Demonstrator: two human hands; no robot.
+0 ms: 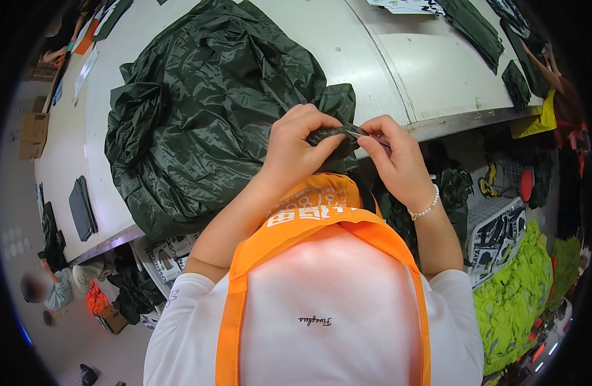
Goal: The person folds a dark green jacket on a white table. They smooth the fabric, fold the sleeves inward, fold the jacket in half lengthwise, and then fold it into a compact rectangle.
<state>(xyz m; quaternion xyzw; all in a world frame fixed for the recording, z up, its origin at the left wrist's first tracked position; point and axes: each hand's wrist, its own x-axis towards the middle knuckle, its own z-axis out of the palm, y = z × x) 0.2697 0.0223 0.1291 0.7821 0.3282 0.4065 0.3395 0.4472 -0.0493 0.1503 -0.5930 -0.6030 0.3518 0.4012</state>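
At the near edge of the bench (370,64), a dark green garment (225,116) lies in a loose, crumpled heap, with one narrow edge drawn toward the person's body. The fingers of the left hand (294,143) pinch that edge between thumb and forefinger, and the fingers of the right hand (399,157) are curled around what seems to be a small shiny tool (355,133) at the fabric; too little of it shows to tell its kind. The work looks unfinished: both hands meet at this one spot, while the rest of the garment is neither flattened nor folded. How many of its edges have been gone over cannot be judged from here. Further left on the bench, a folded dark piece (83,207) lies flat. As for writing, large white characters run upside down across the orange apron (244,257), and a small dark script mark sits on the chest of the white shirt (334,276). To the right, a printed panel (497,238) carries bold black-and-white print, and printed sheets (170,257) show below the bench at left; no label is discernible on the garment
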